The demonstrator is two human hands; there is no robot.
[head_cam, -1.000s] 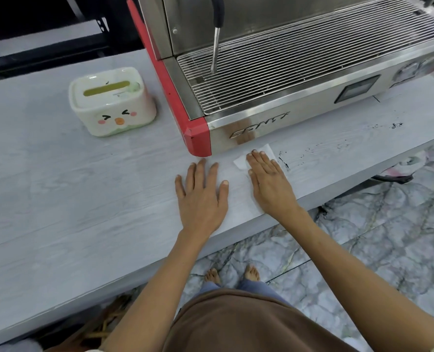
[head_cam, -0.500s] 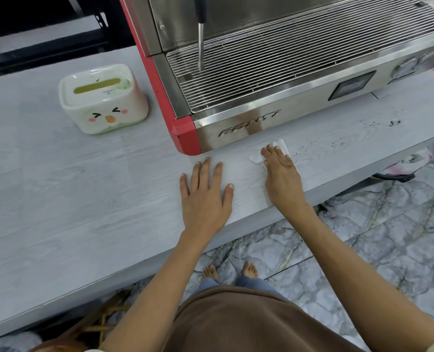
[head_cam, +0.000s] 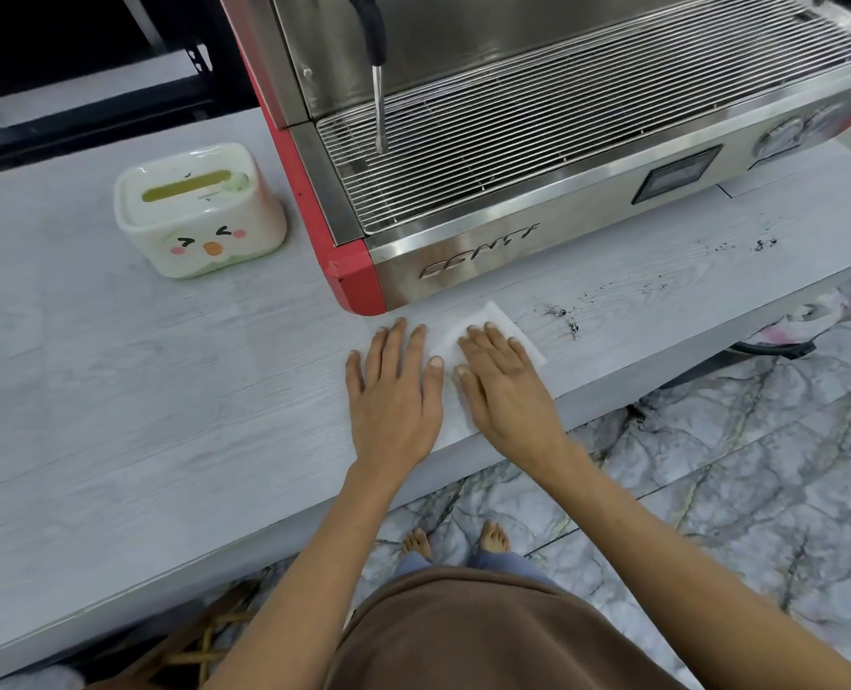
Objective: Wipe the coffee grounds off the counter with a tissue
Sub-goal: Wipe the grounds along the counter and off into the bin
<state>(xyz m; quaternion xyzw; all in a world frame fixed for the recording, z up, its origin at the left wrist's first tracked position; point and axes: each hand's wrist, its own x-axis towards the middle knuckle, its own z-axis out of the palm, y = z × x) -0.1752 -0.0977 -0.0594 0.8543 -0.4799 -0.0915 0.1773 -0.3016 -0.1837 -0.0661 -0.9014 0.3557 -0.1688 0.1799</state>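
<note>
A white tissue (head_cam: 493,323) lies flat on the pale grey counter (head_cam: 139,390), just in front of the espresso machine. My right hand (head_cam: 505,385) presses flat on the tissue with fingers spread. My left hand (head_cam: 393,390) rests flat on the bare counter right beside it, thumb nearly touching the tissue's left edge. Dark coffee grounds (head_cam: 565,318) are scattered on the counter to the right of the tissue, and a further patch of coffee grounds (head_cam: 764,245) lies near the far right edge.
A steel and red espresso machine (head_cam: 537,191) fills the back of the counter, its steam wand (head_cam: 377,92) hanging over the drip grate. A white tissue box with a chick face (head_cam: 199,211) stands at the left. The counter's front edge drops to a marble floor.
My right hand has slid the tissue back to the left, away from the grounds, and now sits close beside my left hand. The left hand has stayed flat on the counter.
</note>
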